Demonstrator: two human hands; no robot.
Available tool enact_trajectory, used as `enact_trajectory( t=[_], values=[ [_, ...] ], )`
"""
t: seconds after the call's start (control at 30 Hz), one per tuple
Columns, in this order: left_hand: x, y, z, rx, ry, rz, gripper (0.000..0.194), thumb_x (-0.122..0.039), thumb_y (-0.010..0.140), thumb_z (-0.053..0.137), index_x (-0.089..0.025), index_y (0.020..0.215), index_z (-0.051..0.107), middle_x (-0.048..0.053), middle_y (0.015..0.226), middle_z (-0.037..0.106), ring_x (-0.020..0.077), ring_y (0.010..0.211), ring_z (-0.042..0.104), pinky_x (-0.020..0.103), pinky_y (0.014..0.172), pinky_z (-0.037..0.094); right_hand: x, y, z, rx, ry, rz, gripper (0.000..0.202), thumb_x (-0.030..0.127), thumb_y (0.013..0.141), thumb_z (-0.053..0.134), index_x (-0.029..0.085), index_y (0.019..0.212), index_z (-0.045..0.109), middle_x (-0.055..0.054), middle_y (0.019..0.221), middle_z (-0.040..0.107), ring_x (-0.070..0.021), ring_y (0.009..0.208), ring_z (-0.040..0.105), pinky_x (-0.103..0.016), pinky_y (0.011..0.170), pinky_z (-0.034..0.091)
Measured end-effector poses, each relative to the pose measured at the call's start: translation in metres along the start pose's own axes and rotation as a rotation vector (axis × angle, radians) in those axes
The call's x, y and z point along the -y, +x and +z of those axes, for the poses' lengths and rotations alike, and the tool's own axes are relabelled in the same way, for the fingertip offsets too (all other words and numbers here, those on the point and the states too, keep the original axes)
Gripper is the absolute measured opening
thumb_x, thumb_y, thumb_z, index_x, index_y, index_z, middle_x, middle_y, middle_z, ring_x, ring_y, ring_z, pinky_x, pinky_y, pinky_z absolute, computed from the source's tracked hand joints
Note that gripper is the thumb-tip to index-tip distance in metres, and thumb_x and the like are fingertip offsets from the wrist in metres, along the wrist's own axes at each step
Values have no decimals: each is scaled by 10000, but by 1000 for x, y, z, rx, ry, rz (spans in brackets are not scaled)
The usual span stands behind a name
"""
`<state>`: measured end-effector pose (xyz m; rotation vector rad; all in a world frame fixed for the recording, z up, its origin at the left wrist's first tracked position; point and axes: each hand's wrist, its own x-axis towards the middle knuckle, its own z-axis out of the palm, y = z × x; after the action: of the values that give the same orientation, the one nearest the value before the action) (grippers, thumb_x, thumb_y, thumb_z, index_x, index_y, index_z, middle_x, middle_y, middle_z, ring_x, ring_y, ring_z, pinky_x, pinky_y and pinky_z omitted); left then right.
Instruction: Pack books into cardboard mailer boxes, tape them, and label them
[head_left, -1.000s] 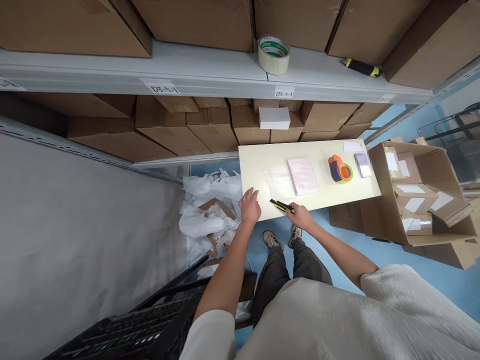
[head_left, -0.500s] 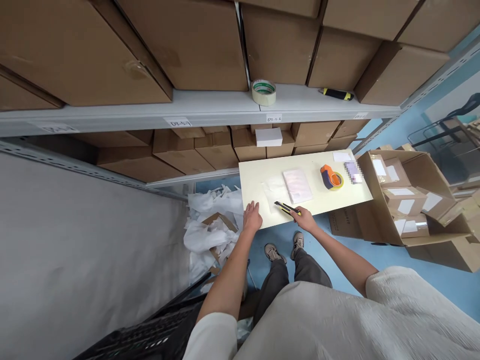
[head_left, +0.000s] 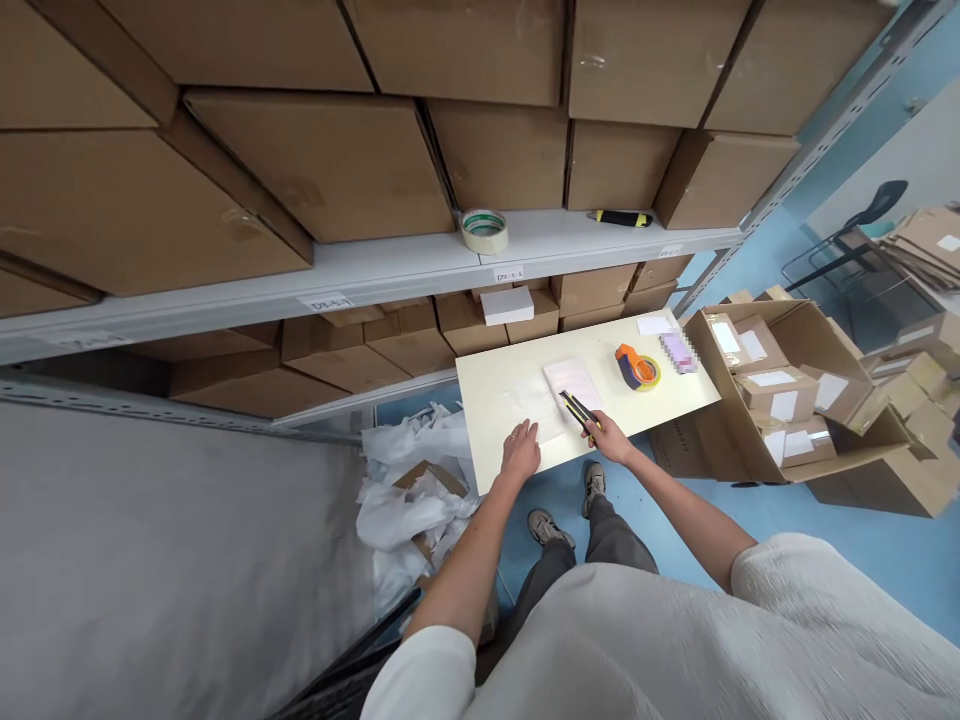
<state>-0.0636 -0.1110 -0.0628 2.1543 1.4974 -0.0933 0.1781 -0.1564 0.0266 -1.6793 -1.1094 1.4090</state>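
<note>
A: ok, hand check. what are the fingers doing?

B: right hand (head_left: 609, 438) has its fingers clamped on one yellow-and-black utility knife (head_left: 579, 409), tip pointing away from the body. left hand (head_left: 520, 452) isn't gripping anything, fingers stretched forward over the near side of the board (head_left: 484, 400). how far apart they are, can't really tell.

A: and what's around them?

B: one pale pink packet (head_left: 571, 374) right past the right fingers, knife tip over it. can't tell if it touches. then one thin white sheet (head_left: 525, 392) just ahead of the left fingers, super faint edges.

A: rest of the board?

B: off to the right of the right fingers: one orange tape dispenser (head_left: 634, 362), and past that one white card (head_left: 654, 325) plus one purple item (head_left: 679, 352), blurred out.

A: so just the one knife?

B: nope, two. second knife (head_left: 622, 218) is on the shelf (head_left: 540, 228) well beyond the fingers, with one tape roll (head_left: 484, 240) left of it. also one big open carton (head_left: 720, 420) far right of the right hand, at least five small boxes (head_left: 772, 390) inside.
</note>
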Motion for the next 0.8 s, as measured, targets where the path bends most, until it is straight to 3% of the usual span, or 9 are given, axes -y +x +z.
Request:
enact_trajectory(
  t=[0.17, 0.4, 0.5, 0.63, 0.8],
  values=[
    [-5, 14, -6, 74, 25, -42, 606, -164, 1012, 452, -141, 1616, 493, 194, 1726, 454, 322, 1593, 435, 467, 1293, 367, 26, 9, -36, 59, 64, -85, 364, 441, 1005, 576, 228, 1293, 508, -73, 1046, 758, -164, 767, 692, -300, 666, 520],
    [-9, 22, -14, 124, 50, -120, 521, -137, 1007, 428, -165, 1507, 572, 161, 1690, 503, 301, 1508, 523, 429, 1198, 456, 79, 35, -109, 133, 35, -224, 448, 465, 991, 619, 238, 1371, 545, -108, 1157, 753, -202, 880, 724, -332, 727, 552],
    [-12, 23, -16, 128, 62, -190, 518, -145, 1003, 442, -176, 1504, 571, 147, 1698, 495, 299, 1514, 515, 412, 1196, 451, 107, 52, -142, 37, -27, -288, 460, 520, 1027, 563, 244, 1395, 567, -89, 1105, 746, -199, 849, 703, -343, 748, 562],
    [-18, 26, -18, 141, 64, -231, 543, -132, 997, 433, -164, 1523, 564, 154, 1709, 475, 299, 1515, 517, 397, 1197, 449, 153, 87, -184, -161, -138, -421, 519, 595, 1107, 350, 239, 1399, 590, -89, 1089, 732, -223, 875, 679, -389, 832, 568],
    [-27, 31, -23, 170, 45, -320, 572, -133, 995, 432, -157, 1557, 539, 154, 1729, 452, 296, 1538, 504, 393, 1228, 426, 217, 150, -224, -370, -542, -688, 465, 497, 1094, 425, 229, 1429, 605, -163, 1360, 692, -334, 1211, 617, -497, 1045, 479]
  ],
)
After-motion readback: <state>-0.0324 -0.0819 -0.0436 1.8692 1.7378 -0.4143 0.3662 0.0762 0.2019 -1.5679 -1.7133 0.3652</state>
